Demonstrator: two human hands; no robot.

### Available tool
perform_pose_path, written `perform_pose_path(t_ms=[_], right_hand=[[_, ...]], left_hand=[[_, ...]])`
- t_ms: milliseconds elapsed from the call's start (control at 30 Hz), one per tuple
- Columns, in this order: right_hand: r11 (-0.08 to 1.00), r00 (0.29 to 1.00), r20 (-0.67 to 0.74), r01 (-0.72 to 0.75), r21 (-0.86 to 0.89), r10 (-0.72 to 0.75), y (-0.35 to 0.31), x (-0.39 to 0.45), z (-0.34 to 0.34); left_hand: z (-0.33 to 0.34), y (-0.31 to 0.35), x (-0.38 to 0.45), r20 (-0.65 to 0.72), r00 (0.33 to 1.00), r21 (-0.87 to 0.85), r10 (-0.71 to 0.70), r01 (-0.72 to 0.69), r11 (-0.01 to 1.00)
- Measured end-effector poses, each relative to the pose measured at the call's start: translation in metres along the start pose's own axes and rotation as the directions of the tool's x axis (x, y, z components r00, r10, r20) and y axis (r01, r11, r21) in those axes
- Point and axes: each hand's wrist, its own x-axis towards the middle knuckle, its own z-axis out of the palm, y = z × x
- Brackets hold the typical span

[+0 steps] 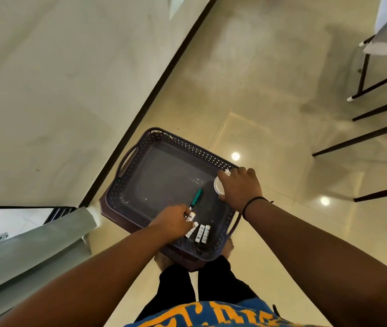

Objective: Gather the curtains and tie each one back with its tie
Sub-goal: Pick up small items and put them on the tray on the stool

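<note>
I am reaching both hands into the dark basket (126,182) at the frame's centre. My left hand (172,221) is pinching a small white tube (190,217) beside the green-handled tool (196,197); my right hand (240,188) is curling over a white round container (217,185). No tie is showing here, and only a grey curtain (34,246) is hanging at lower left. I judge it best to drop these and turn toward that curtain.

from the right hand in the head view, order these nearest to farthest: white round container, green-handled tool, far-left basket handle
1. white round container, under the right hand, at the basket's right end
2. green-handled tool, mid-basket, left of that hand
3. far-left basket handle, at the opposite end
</note>
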Motion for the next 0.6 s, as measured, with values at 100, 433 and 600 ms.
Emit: perform_pose_path(t_ms=[100,433,600], right_hand=[[0.999,1.0,-0.018,0.016,-0.049,-0.017,-0.003,0.002,0.005],[0.997,0.99,-0.132,-0.053,-0.054,0.045,-0.001,-0.001,0.014],[0.996,0.972,-0.236,-0.008,-0.084,-0.012,-0.002,-0.009,0.029]], left_hand=[[0.003,-0.003,0.007,0.006,1.0,-0.006,-0.029,0.029,1.0],[0.009,-0.004,0.024,0.039,0.997,0.041,-0.067,0.065,0.997],[0.021,-0.007,0.028,0.046,0.997,0.146,-0.054,0.047,0.988]])
